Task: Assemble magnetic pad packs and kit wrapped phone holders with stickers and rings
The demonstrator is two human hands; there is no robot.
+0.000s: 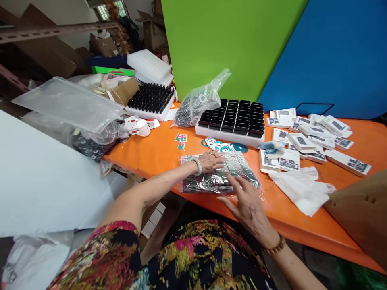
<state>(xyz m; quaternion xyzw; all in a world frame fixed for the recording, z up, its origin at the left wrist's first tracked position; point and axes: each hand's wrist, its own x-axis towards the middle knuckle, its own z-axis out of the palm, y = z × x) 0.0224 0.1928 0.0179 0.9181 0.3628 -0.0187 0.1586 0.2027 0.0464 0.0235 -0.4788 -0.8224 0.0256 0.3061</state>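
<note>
A clear plastic bag (pixel 238 163) packed with rows of thin, flat printed pieces lies at the table's front edge. My left hand (pixel 211 161) rests flat on top of it, fingers stretched out and holding nothing. Over the bag's near right side is my right hand (pixel 246 201), fingers spread and empty; whether its fingertips touch the plastic I cannot tell. Just behind the bag lie several white and teal rings (pixel 225 148). Small red and green stickers (pixel 181 141) lie to their left.
A white foam tray (pixel 229 135) holds rows of black pieces, with a similar tray (pixel 165 114) farther left. A filled plastic bag (pixel 193 106) stands between them. Small white boxes (pixel 302 141), a blue-stained cloth (pixel 272 148) and white plastic (pixel 302 189) lie right. A cardboard box (pixel 363 213) borders the table.
</note>
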